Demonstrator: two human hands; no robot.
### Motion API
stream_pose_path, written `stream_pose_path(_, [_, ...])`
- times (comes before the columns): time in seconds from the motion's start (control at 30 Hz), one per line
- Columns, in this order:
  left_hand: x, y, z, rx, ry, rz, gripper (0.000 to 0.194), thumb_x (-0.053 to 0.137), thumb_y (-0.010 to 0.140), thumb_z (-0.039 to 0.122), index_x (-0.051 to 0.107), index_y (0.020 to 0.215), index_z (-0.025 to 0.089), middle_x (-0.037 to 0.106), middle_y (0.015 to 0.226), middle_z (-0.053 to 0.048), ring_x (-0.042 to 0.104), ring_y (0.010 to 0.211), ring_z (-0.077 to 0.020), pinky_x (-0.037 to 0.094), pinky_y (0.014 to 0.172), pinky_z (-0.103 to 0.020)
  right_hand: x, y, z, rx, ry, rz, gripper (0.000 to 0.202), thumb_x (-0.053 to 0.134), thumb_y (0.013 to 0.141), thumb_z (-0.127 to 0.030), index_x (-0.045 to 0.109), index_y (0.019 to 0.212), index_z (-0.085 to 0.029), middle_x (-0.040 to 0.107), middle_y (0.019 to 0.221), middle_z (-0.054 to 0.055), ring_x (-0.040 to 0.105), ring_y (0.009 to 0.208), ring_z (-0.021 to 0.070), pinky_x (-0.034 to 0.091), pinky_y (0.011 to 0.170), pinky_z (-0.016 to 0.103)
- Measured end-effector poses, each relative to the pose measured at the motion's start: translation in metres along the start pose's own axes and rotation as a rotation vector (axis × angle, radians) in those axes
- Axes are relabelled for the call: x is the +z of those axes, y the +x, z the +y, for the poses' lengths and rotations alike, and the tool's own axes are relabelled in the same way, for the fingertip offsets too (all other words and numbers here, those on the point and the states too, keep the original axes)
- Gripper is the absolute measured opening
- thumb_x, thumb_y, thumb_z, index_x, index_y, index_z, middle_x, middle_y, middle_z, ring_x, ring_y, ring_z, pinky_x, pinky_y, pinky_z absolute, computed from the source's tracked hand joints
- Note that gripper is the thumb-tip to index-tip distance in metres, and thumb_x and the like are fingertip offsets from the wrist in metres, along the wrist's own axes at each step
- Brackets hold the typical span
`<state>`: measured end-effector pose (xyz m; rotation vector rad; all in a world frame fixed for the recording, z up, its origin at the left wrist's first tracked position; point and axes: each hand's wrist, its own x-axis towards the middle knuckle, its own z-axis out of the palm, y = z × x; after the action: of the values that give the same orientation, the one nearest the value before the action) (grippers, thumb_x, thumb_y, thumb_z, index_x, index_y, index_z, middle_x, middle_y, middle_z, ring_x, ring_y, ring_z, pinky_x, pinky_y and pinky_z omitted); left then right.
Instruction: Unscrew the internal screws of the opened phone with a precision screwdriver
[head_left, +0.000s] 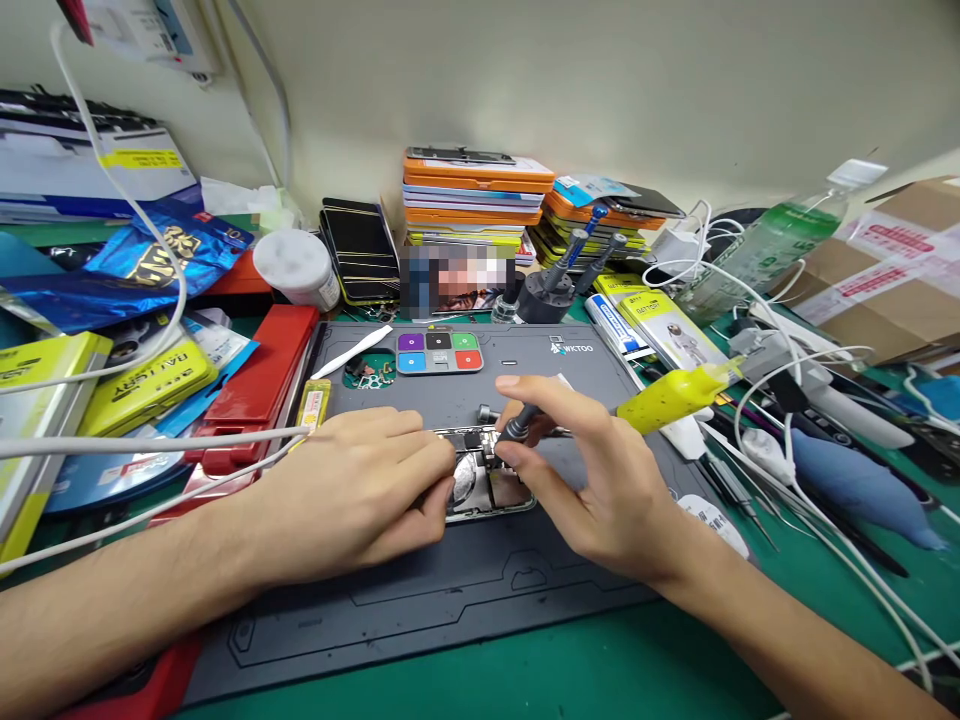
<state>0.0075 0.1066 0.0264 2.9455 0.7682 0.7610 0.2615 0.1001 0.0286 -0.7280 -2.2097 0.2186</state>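
An opened smartphone (491, 488) lies on the grey work mat (360, 590), its inner parts exposed. My left hand (375, 485) is closed at the phone's left end, fingers curled and thumb against its edge; the fingers' undersides are hidden. Between the thumb and fingers of my right hand (592, 470) is a dark screwdriver (516, 425), tilted with its lower end over the phone's upper inner parts. Its tip is too small to make out. Just behind the phone shows the grey knob (486, 413) of another tool, partly covered by my right fingers.
A colored screw tray (439, 352) and white pry tool (352, 355) lie at the mat's back. Beyond stand a screwdriver holder (551, 295) and stacked boxes (472, 190). Cables (817, 530), a yellow tube (667, 398) and tweezers crowd the right; a red tool (259, 385) the left.
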Motion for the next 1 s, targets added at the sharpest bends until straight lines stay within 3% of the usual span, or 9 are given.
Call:
stream_pose_path(0.2, [0.0012, 0.0002, -0.0006, -0.001, -0.003, -0.008, 0.026, 0.049, 0.102, 0.012, 0.062, 0.079, 0.019, 0.06, 0.07, -0.001, 0.052, 0.062, -0.0176, 0.04, 0.059, -0.032, -0.0041, 0.0017, 0.0003, -0.053, -0.084, -0.031, 0.058, 0.069, 0.101, -0.011, 0.049, 0.154, -0.024, 0.078, 0.131, 0.008, 0.077, 0.101, 0.0222, 0.066, 0.084, 0.037])
stream_pose_path(0.33, [0.0008, 0.0009, -0.0002, -0.009, -0.023, -0.028, 0.024, 0.049, 0.101, 0.012, 0.063, 0.082, 0.018, 0.061, 0.071, -0.001, 0.052, 0.062, -0.0172, 0.041, 0.06, -0.032, -0.0057, 0.0014, -0.0016, -0.056, -0.002, -0.102, 0.066, 0.05, 0.095, 0.002, 0.048, 0.157, -0.022, 0.074, 0.14, 0.009, 0.074, 0.118, 0.0215, 0.065, 0.094, 0.037])
stream_pose_path(0.47, [0.0002, 0.0009, 0.0004, -0.002, -0.014, -0.011, 0.026, 0.05, 0.102, 0.012, 0.06, 0.079, 0.019, 0.059, 0.069, 0.0, 0.051, 0.061, -0.0169, 0.039, 0.059, -0.032, -0.0061, 0.0012, -0.0018, -0.052, 0.035, -0.1, 0.07, 0.056, 0.096, -0.001, 0.042, 0.162, -0.019, 0.066, 0.154, 0.012, 0.067, 0.135, 0.022, 0.063, 0.105, 0.038])
stream_pose_path(0.63, [0.0003, 0.0009, 0.0004, -0.008, -0.016, -0.015, 0.027, 0.048, 0.102, 0.012, 0.059, 0.079, 0.02, 0.058, 0.069, 0.001, 0.05, 0.06, -0.0168, 0.039, 0.058, -0.032, -0.0079, 0.0016, -0.0038, -0.025, 0.038, -0.095, 0.067, 0.044, 0.102, -0.002, 0.041, 0.165, -0.025, 0.067, 0.155, 0.008, 0.07, 0.13, 0.0205, 0.065, 0.101, 0.039])
stream_pose_path(0.8, [0.0013, -0.0008, -0.0003, -0.002, -0.023, -0.009, 0.025, 0.051, 0.102, 0.013, 0.061, 0.08, 0.019, 0.059, 0.07, 0.0, 0.051, 0.062, -0.0171, 0.04, 0.06, -0.032, -0.0058, 0.0019, -0.0024, -0.043, 0.016, -0.088, 0.067, 0.064, 0.105, -0.016, 0.037, 0.167, -0.022, 0.064, 0.159, 0.011, 0.072, 0.129, 0.0251, 0.066, 0.103, 0.043])
stream_pose_path(0.93, [0.0009, -0.0012, -0.0003, 0.003, -0.018, -0.002, 0.027, 0.051, 0.103, 0.013, 0.061, 0.079, 0.018, 0.058, 0.069, 0.0, 0.05, 0.062, -0.0173, 0.04, 0.059, -0.033, -0.0011, -0.0004, -0.0006, 0.001, 0.039, -0.026, 0.065, 0.067, 0.104, -0.01, 0.043, 0.164, -0.021, 0.067, 0.155, 0.011, 0.076, 0.12, 0.0218, 0.066, 0.103, 0.039])
stream_pose_path(1.0, [0.0004, -0.0008, 0.0, 0.004, -0.014, 0.004, 0.027, 0.051, 0.103, 0.013, 0.062, 0.078, 0.018, 0.058, 0.069, 0.0, 0.049, 0.062, -0.0175, 0.039, 0.059, -0.034, 0.0008, -0.0022, -0.0012, 0.038, 0.06, 0.022, 0.064, 0.064, 0.104, -0.007, 0.044, 0.162, -0.023, 0.071, 0.146, 0.01, 0.077, 0.111, 0.0196, 0.068, 0.095, 0.036])
